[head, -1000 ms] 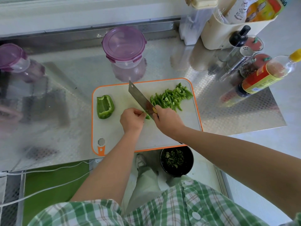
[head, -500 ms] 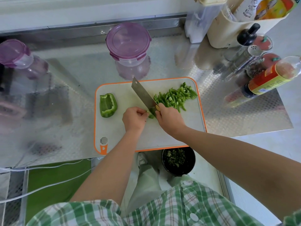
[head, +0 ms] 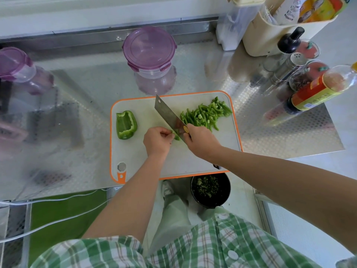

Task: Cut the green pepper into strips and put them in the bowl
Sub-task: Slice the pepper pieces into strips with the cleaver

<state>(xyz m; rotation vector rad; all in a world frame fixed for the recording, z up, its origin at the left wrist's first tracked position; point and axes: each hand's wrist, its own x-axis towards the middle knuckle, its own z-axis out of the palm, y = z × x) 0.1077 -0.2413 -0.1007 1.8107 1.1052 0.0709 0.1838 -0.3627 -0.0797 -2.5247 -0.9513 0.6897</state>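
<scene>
On the white, orange-rimmed cutting board (head: 197, 157) my right hand (head: 201, 141) grips a cleaver (head: 168, 114), its blade slanting to the upper left. My left hand (head: 157, 141), fingers curled, pinches a small end of green pepper (head: 176, 136) against the blade. A heap of cut pepper strips (head: 205, 114) lies right of the blade. A large uncut pepper piece (head: 126, 124) sits on the board's left side, hollow side up. A lidded purple container (head: 149, 52) stands behind the board.
A second purple-lidded container (head: 18, 67) stands at far left. Bottles and jars (head: 309, 88) crowd the right side, with a cream holder (head: 278, 29) behind them. Below the counter edge sits a dark bin (head: 210, 189) with green scraps. White cables (head: 48, 202) run at lower left.
Both hands stay in place on the last pepper bit. The piece under my left fingers looks smaller, and the blade sits a little closer to them.
</scene>
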